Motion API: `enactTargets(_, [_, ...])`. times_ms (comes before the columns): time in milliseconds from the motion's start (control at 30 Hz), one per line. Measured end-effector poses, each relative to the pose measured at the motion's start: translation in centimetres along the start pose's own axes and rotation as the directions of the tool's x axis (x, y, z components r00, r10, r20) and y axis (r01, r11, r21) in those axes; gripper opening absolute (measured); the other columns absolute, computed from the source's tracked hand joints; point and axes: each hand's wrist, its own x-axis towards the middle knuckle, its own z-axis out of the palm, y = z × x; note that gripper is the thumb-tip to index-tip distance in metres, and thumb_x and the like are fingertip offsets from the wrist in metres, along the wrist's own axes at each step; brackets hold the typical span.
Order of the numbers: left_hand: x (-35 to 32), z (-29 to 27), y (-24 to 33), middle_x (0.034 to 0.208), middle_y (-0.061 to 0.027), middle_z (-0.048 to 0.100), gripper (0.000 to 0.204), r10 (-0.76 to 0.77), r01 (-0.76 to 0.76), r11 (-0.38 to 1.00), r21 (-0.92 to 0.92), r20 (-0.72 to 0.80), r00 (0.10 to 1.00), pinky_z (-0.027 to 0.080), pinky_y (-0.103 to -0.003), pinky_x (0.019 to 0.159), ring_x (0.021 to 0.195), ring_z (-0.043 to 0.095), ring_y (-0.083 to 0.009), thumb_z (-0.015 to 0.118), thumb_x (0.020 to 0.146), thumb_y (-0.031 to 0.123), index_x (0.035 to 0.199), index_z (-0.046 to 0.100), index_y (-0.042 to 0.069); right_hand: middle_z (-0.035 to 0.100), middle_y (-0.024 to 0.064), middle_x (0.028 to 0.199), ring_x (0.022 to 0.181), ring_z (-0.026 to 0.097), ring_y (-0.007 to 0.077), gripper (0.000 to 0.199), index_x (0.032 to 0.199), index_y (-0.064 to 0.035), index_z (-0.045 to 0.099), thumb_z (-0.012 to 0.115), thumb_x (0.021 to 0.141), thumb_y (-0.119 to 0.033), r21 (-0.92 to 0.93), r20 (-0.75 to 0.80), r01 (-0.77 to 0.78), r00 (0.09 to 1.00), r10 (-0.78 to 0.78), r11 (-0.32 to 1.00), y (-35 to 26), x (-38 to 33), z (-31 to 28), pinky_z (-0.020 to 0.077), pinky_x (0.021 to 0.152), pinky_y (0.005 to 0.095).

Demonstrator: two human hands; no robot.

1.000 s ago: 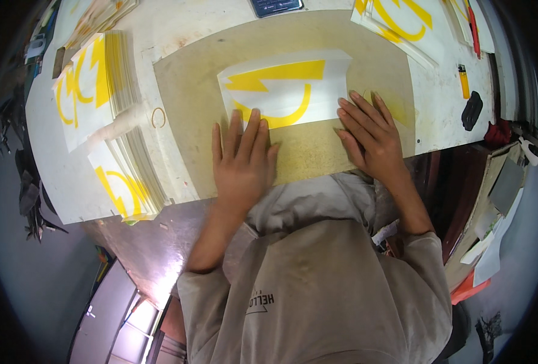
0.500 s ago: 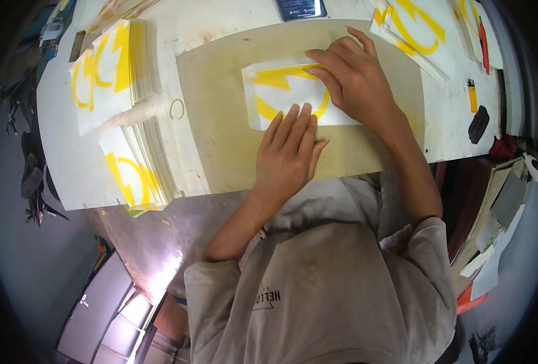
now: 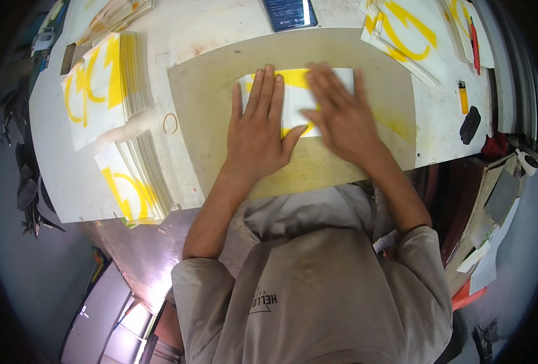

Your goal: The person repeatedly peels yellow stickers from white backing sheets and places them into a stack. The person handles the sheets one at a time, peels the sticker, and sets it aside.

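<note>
A white paper piece with yellow print (image 3: 294, 100), looking like a flat paper bag, lies on a dull yellow-brown mat (image 3: 208, 91) at the middle of the table. Flat over its left part rests my left hand (image 3: 258, 124), fingers stretched toward the far edge and thumb spread to the side. My right hand (image 3: 341, 118) lies over its right part with fingers extended, smeared a little by motion. Neither hand grips anything. Much of the print is hidden beneath both hands.
Stacks of similar yellow-printed paper (image 3: 108, 79) stand at the left, with another stack (image 3: 138, 182) nearer. More printed pieces (image 3: 402, 33) lie at the far right. A phone (image 3: 290, 13), a red pen (image 3: 475, 45), a yellow lighter (image 3: 463, 97) and a black object (image 3: 470, 125) are also on the table.
My left hand has moved left and farther up, onto the paper's left part. My right hand has released the far edge and flattened onto the paper. The whole view has shifted slightly.
</note>
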Motion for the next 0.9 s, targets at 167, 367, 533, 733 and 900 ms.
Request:
enactTargets(167, [-0.6,-0.5,1.2,0.16,-0.0301,0.03,0.083,-0.097,0.097,0.991,0.088,0.0,0.995,0.013,-0.064,0.121,0.153,0.026,-0.0408,0.053,0.099,0.051,0.149,0.036,-0.013,0.054,0.0175,0.144,0.139,0.046,0.033,0.054,0.14,-0.0036,0.053,0.066,0.096,-0.032,-0.15,-0.096,-0.28,0.959,0.268,0.948,4.8,-6.4,-4.1,0.0171,0.117,0.0675])
enactTargets(367, [-1.5,1.3,1.9,0.158,-0.0356,0.028,0.091,-0.12,0.126,0.988,0.089,-0.062,0.991,0.011,-0.065,0.12,0.152,0.022,-0.0461,0.053,0.098,0.057,0.147,0.035,-0.017,0.066,0.0136,0.106,0.099,0.063,0.0288,0.035,0.112,-0.0039,0.061,0.079,0.088,-0.022,0.254,-0.183,-0.591,0.748,0.638,0.766,7.4,-12.0,-4.3,0.0465,0.093,0.0451])
enactTargets(533, [-1.1,1.1,2.0,0.159,-0.0357,0.027,0.091,-0.126,0.129,0.987,0.094,-0.043,0.991,0.011,-0.065,0.121,0.153,0.02,-0.0456,0.052,0.098,0.057,0.147,0.034,-0.017,0.067,0.0139,0.092,0.082,0.066,0.0281,0.019,0.106,-0.0007,0.064,0.072,0.09,-0.006,0.521,-0.306,-0.3,0.808,0.504,0.799,-0.6,-7.7,-2.2,0.0524,0.078,0.0407])
enactTargets(733, [-1.4,0.9,1.9,0.16,-0.0371,0.022,0.093,-0.136,0.137,0.988,0.075,-0.028,0.99,0.01,-0.064,0.121,0.153,0.017,-0.0471,0.055,0.098,0.055,0.151,0.027,-0.017,0.058,0.0107,0.084,0.083,0.057,0.0304,0.028,0.109,-0.0012,0.066,0.071,0.081,-0.001,0.08,-0.384,-0.246,0.887,0.258,0.966,0.7,-5.4,-1.4,0.0415,0.075,0.0432])
enactTargets(900, [-1.2,1.1,2.1,0.159,-0.0355,0.027,0.092,-0.127,0.129,0.987,0.092,-0.03,0.991,0.01,-0.064,0.121,0.152,0.021,-0.0461,0.054,0.097,0.058,0.147,0.034,-0.017,0.059,0.0119,0.087,0.086,0.057,0.0301,0.024,0.105,-0.0049,0.065,0.066,0.081,-0.007,0.254,-0.334,0.034,0.941,0.054,0.967,-2.2,-1.5,-0.1,0.0422,0.081,0.0464])
